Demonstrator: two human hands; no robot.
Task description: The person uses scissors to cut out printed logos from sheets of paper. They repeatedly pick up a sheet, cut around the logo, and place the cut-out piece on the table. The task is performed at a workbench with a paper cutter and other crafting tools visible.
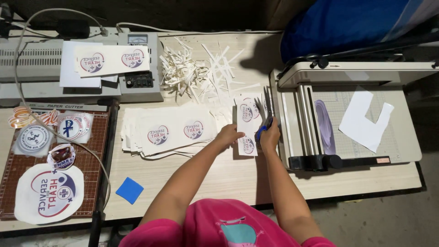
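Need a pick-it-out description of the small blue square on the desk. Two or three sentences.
Start at the brown gridded cutting mat at the left end of the wooden table, and follow its black hinged arm toward the near edge. Just right of that arm lies the blue square, flat on bare wood. It is the only plain, solid-blue piece; the neighbouring papers are white with round printed emblems.

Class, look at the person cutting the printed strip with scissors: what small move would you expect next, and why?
Probably closing the blue-handled scissors a little further along the printed strip. The right hand grips the handles with the blades up beside the strip's right edge, while the left hand steadies the strip's left side. Round emblems sit along the strip, and paper trimmings lie behind it.
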